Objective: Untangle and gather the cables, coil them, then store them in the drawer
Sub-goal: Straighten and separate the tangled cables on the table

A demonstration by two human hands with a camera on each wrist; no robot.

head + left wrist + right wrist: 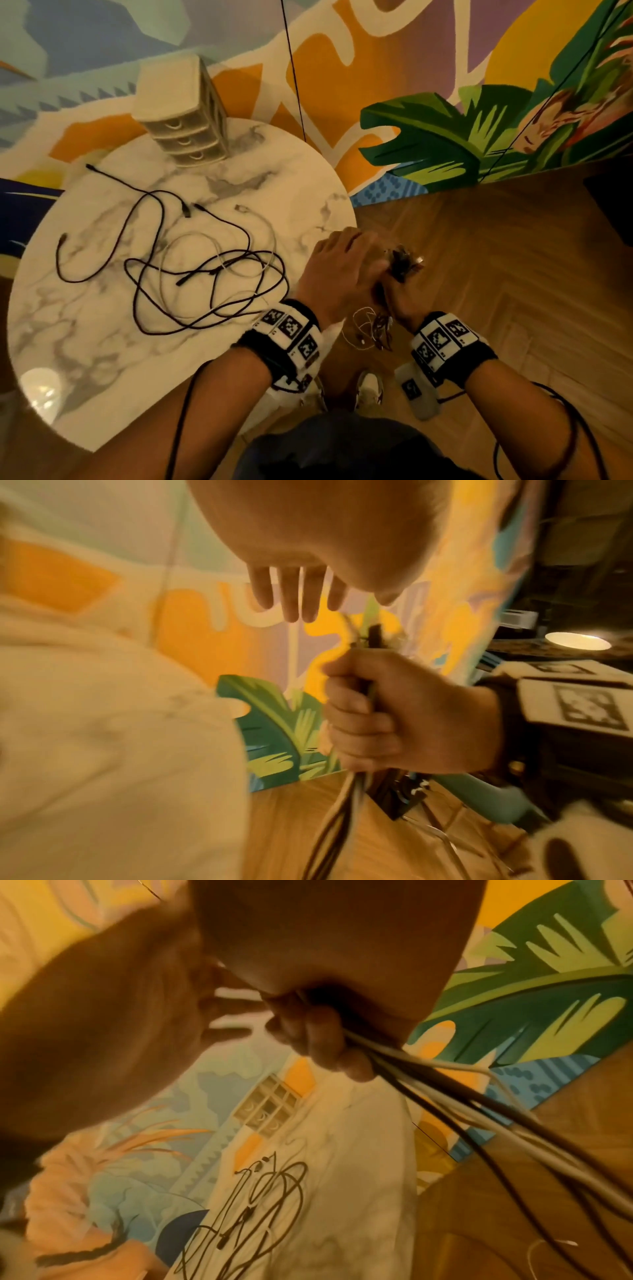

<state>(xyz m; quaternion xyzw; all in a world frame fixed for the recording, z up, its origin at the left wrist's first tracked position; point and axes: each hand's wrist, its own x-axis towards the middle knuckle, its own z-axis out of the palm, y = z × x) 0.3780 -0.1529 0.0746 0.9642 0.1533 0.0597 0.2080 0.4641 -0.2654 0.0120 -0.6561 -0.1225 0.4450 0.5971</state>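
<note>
Cables (191,260) lay tangled mid-left on round worktop (308,178), drawer unit (185,113) upper left at its edge. Right hand (399,301) clenched cable bundle (402,263) off worktop's right edge; left hand (339,270) w/ fingers straight, released.

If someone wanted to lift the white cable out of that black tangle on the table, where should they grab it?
Probably by the white cable's free plug end, nearest the drawer unit. It lies clear of the black cables, so come from above on that far side and draw it away; the middle loops are crossed by black strands.
</note>
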